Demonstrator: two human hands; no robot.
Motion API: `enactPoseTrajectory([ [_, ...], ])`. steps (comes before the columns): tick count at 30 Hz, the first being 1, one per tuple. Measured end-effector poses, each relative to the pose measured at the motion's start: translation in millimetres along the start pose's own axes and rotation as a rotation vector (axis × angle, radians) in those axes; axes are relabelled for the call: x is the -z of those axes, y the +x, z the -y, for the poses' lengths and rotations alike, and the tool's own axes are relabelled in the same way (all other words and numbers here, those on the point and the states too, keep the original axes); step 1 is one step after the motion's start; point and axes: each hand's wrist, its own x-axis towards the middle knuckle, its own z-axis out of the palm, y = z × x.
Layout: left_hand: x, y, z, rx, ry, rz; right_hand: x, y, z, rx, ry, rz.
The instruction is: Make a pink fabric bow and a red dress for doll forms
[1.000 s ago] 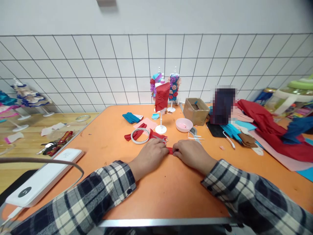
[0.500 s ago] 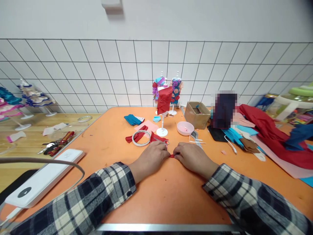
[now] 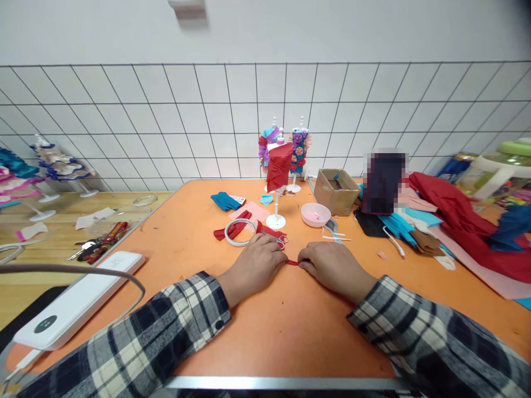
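My left hand (image 3: 255,264) and my right hand (image 3: 333,267) rest knuckles-up on the orange table (image 3: 290,326), fingers curled. Between them they pinch a small red strip of cloth (image 3: 292,262), one end in each hand. Just beyond my left hand lie small scissors (image 3: 277,238) on red cloth scraps (image 3: 236,228) and a white tape ring (image 3: 239,231). A small dress form wearing a red cloth (image 3: 277,166) stands on a white stand behind them.
A pink bowl (image 3: 315,214) and a cardboard box (image 3: 336,191) sit to the right of the stand. Piles of red, blue and pink fabric (image 3: 460,221) cover the right side. A white power bank (image 3: 78,301) with a cable lies at the left edge. Two more dressed forms (image 3: 296,152) stand by the tiled wall.
My hands have drawn slightly apart, so the red strip between them looks stretched thinner and longer. The view has shifted a little.
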Motion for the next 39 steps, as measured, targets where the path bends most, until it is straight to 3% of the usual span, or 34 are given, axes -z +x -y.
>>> enactPoseTrajectory([
  [6,8.2,-4.2,-9.7,0.068,-0.057,-0.107,-1.9,0.8,4.5,0.057,-0.041,-0.111],
  [16,6.8,-5.1,-15.8,0.121,0.018,-0.173,-7.0,-7.4,14.0,0.127,-0.033,-0.207],
  [28,3.0,-7.9,-7.9,0.084,-0.051,-0.231,-16.2,1.9,-1.1,0.188,0.389,-0.323],
  [36,4.0,-6.8,-6.5,0.143,-0.215,-0.277,-14.4,6.5,-1.0,0.096,0.613,-0.310],
  [39,3.9,-4.3,-8.2,0.390,-0.552,-0.434,-14.6,9.5,-3.4,-0.105,0.807,-0.385],
])
